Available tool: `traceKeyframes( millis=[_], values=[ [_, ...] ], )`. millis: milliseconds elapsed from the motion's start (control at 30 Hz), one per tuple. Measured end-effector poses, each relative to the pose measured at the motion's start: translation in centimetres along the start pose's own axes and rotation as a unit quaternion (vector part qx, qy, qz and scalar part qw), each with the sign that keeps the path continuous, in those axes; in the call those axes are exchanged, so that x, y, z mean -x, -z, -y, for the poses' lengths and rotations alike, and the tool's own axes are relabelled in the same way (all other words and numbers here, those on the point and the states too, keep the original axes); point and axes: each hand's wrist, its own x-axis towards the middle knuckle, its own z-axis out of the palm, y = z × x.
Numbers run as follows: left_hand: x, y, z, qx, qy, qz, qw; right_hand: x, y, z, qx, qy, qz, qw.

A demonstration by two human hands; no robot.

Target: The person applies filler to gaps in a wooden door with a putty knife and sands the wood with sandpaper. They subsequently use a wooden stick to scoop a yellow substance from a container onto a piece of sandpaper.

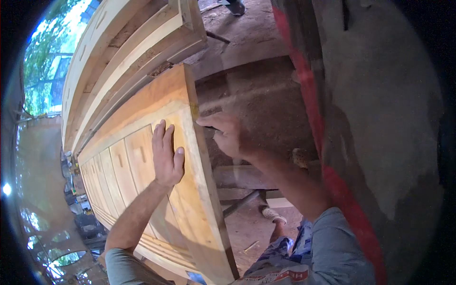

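A large pale wooden panel [192, 204] with a frame and several inset boards stretches from the lower middle toward the left. My left hand [166, 159] lies on its face near the right end, fingers stretched out and thumb apart. My right hand [225, 133] is at the panel's narrow end edge [204, 156], with the fingers curled and the fingertips close to the wood. Whatever those fingers hold, if anything, is too small and dark to make out. A darker yellowish spot [194, 110] marks the edge just above the fingertips.
Behind the panel stands another wooden frame [137, 57] with long rails. A red strip [311, 104] runs down beside a grey wall [380, 114] on my right. My sandalled foot [274, 215] is on the dirt floor. Cluttered items [83, 209] sit at the left.
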Motion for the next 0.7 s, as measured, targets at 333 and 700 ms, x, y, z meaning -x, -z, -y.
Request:
traceKeyframes(
  millis=[333,700],
  values=[
    [-0.1,-0.1,0.1,-0.007,-0.002,-0.007,1.000,-4.0,0.3,-1.2,-0.002,-0.016,-0.035,0.999],
    [-0.4,-0.3,-0.4,0.009,0.002,-0.020,1.000,-1.1,-2.8,1.3,0.020,-0.016,-0.090,0.996]
  ],
)
